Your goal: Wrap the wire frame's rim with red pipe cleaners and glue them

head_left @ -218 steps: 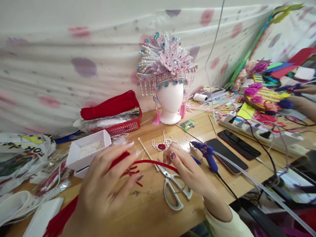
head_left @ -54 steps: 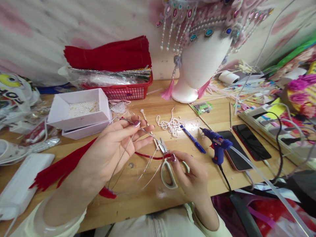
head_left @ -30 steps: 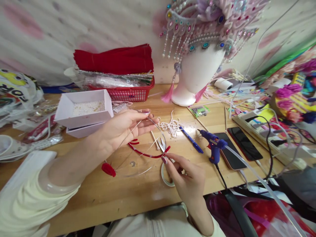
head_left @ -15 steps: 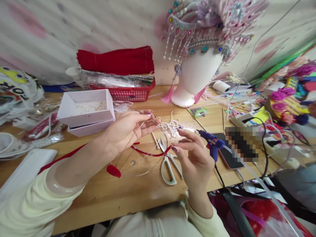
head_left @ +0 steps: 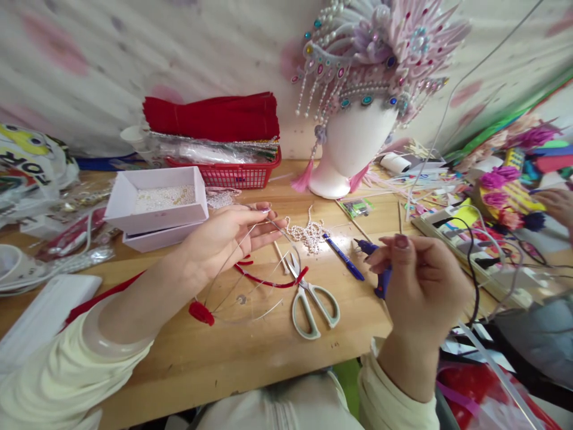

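My left hand (head_left: 239, 233) is closed on a headband (head_left: 301, 254) of thin bent wire, gripping its upper curve between thumb and fingers. A red fuzzy strip (head_left: 268, 282) runs along part of the wire, and a red fuzzy tuft (head_left: 201, 313) sits at its lower left end. My right hand (head_left: 423, 286) is over the blue glue gun (head_left: 381, 283), fingers curled together. It hides much of the gun, and whether it grips it is unclear. Between my hands, scissors (head_left: 307, 304) lie spread on the table beside a blue pen (head_left: 344, 257).
Strings of pearl beads (head_left: 308, 234) lie behind the scissors. A white box of beads (head_left: 156, 215) and a red basket (head_left: 237, 176) stand at back left. A foam head (head_left: 347, 149) wears a beaded headdress. At right are a power strip (head_left: 474, 263) and another person's hand (head_left: 557, 206).
My right hand has left the end of the red strip and moved right to the glue gun, uncovering the pen. My left hand still holds the headband nearly in place.
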`<state>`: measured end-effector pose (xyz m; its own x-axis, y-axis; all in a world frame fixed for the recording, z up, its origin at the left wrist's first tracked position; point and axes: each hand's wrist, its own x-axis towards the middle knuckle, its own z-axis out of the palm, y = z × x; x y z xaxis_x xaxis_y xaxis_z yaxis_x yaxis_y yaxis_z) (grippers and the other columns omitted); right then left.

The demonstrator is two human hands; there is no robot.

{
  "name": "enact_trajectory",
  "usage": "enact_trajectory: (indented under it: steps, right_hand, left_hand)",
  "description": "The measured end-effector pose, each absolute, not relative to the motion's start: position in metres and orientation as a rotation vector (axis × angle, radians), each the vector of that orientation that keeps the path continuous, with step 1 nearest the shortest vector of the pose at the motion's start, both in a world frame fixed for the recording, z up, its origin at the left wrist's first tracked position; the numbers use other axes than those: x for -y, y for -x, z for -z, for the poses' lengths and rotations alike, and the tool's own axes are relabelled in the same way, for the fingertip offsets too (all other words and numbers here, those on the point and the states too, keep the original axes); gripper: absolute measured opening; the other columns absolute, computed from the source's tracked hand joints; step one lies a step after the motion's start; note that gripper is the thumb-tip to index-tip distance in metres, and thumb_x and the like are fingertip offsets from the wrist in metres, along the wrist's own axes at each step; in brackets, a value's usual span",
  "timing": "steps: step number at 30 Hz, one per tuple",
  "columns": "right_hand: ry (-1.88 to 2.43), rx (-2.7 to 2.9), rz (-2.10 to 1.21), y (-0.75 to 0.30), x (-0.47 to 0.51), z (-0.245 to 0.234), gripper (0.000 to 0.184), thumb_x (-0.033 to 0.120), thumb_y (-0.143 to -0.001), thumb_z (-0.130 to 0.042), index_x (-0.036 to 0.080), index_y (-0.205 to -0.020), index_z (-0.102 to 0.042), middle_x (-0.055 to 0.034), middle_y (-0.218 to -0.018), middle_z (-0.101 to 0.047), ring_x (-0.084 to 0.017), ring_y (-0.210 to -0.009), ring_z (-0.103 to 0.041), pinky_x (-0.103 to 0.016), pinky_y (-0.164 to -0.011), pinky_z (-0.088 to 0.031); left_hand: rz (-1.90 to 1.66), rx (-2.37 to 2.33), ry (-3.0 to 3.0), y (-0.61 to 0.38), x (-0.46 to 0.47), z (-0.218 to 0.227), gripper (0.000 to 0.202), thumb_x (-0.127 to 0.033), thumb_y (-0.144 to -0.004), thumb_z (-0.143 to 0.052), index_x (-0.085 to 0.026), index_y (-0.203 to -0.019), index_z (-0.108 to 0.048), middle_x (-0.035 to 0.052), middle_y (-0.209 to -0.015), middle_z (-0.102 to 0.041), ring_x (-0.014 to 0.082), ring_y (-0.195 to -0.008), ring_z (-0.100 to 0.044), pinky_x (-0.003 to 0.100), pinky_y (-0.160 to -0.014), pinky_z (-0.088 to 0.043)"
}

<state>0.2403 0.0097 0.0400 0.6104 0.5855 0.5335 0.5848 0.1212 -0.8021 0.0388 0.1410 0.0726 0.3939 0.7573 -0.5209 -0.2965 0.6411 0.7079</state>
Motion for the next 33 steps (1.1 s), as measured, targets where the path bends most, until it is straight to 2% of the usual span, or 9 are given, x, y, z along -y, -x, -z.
enact_trajectory:
  steps: [4, 6, 7, 11, 15, 20, 25, 28, 33]
  right_hand:
    - [1.292, 1.135, -0.322, -0.256, -0.018, -0.046, 0.017, 0.039, -0.093, -0.07, 0.027, -0.081, -0.074, 0.0018, -0.065, -0.071, -0.017, -0.059, -0.065, -0.031, -0.058, -0.053]
    - [1.167, 1.264, -0.412, -0.261, -0.033, -0.035, 0.025, 0.052, -0.084, -0.075, 0.029, -0.075, -0.073, 0.0014, -0.069, -0.073, -0.022, -0.073, -0.072, -0.041, -0.074, -0.059]
    - [1.238, 1.293, -0.422, -0.262, -0.041, -0.028, 0.019, 0.045, -0.08, -0.08, 0.027, -0.078, -0.076, -0.004, -0.085, -0.078, -0.027, -0.089, -0.074, -0.049, -0.086, -0.057]
    - [1.63, 1.314, -0.259, -0.257, -0.06, -0.002, 0.037, 0.036, -0.088, -0.072, 0.026, -0.124, -0.072, -0.0081, -0.089, -0.08, -0.032, -0.101, -0.073, -0.059, -0.097, -0.052]
    - [1.569, 1.368, -0.229, -0.251, -0.055, 0.005, 0.058, 0.033, -0.089, -0.07, 0.026, -0.145, -0.057, -0.0087, -0.098, -0.08, -0.031, -0.11, -0.072, -0.057, -0.103, -0.051]
    - [1.551, 1.216, -0.235, -0.247, -0.048, 0.006, 0.029, 0.033, -0.098, -0.058, 0.024, -0.122, -0.072, -0.0027, -0.07, -0.077, -0.025, -0.079, -0.078, -0.043, -0.079, -0.062]
    - [1.332, 1.158, -0.537, -0.238, -0.047, 0.003, 0.046, 0.03, -0.089, -0.071, 0.027, -0.134, -0.064, -0.007, -0.109, -0.081, -0.026, -0.105, -0.076, -0.045, -0.094, -0.059]
    - [1.221, 0.927, -0.779, -0.232, -0.047, -0.003, 0.042, 0.036, -0.08, -0.081, 0.025, -0.119, -0.071, -0.0034, -0.086, -0.082, -0.021, -0.07, -0.077, -0.042, -0.081, -0.062]
    - [1.012, 0.711, -1.071, -0.225, -0.047, -0.005, 0.044, 0.048, -0.058, -0.093, 0.026, -0.088, -0.071, 0.0082, -0.057, -0.065, -0.009, -0.044, -0.05, -0.032, -0.066, -0.056]
  left_hand:
    - [-0.683, -0.931, -0.582, -0.036, -0.141, -0.074, 0.031, 0.004, -0.094, -0.044, -0.01, -0.078, -0.066, 0.0063, -0.076, -0.074, 0.0139, -0.07, -0.075, 0.025, -0.072, -0.063]
    - [-0.675, -0.902, -0.59, -0.036, -0.141, -0.073, 0.031, 0.004, -0.094, -0.043, -0.01, -0.078, -0.066, 0.0054, -0.074, -0.073, 0.0137, -0.07, -0.075, 0.026, -0.074, -0.063]
    - [-0.673, -0.887, -0.591, -0.036, -0.141, -0.073, 0.032, 0.005, -0.094, -0.043, -0.01, -0.078, -0.066, 0.0049, -0.073, -0.073, 0.0132, -0.07, -0.075, 0.026, -0.076, -0.063]
    - [-0.667, -0.858, -0.575, -0.035, -0.141, -0.071, 0.032, 0.005, -0.094, -0.044, -0.011, -0.076, -0.064, 0.004, -0.072, -0.073, 0.0116, -0.068, -0.073, 0.028, -0.083, -0.063]
    - [-0.667, -0.844, -0.57, -0.035, -0.14, -0.07, 0.031, 0.005, -0.093, -0.045, -0.012, -0.076, -0.065, 0.0046, -0.074, -0.073, 0.0121, -0.068, -0.073, 0.032, -0.087, -0.062]
    - [-0.677, -0.872, -0.588, -0.036, -0.139, -0.071, 0.029, 0.005, -0.092, -0.046, -0.011, -0.077, -0.065, 0.0059, -0.074, -0.073, 0.0153, -0.07, -0.074, 0.037, -0.088, -0.062]
    - [-0.689, -0.897, -0.619, -0.038, -0.137, -0.073, 0.029, 0.006, -0.091, -0.047, -0.01, -0.076, -0.067, 0.0067, -0.076, -0.073, 0.0152, -0.07, -0.073, 0.036, -0.088, -0.062]
    - [-0.686, -0.891, -0.63, -0.039, -0.137, -0.073, 0.029, 0.005, -0.091, -0.047, -0.009, -0.077, -0.068, 0.0066, -0.077, -0.073, 0.0155, -0.071, -0.073, 0.034, -0.086, -0.062]
    - [-0.669, -0.893, -0.639, -0.04, -0.136, -0.073, 0.027, 0.004, -0.091, -0.048, -0.011, -0.079, -0.068, 0.0063, -0.078, -0.074, 0.0149, -0.073, -0.074, 0.032, -0.087, -0.062]
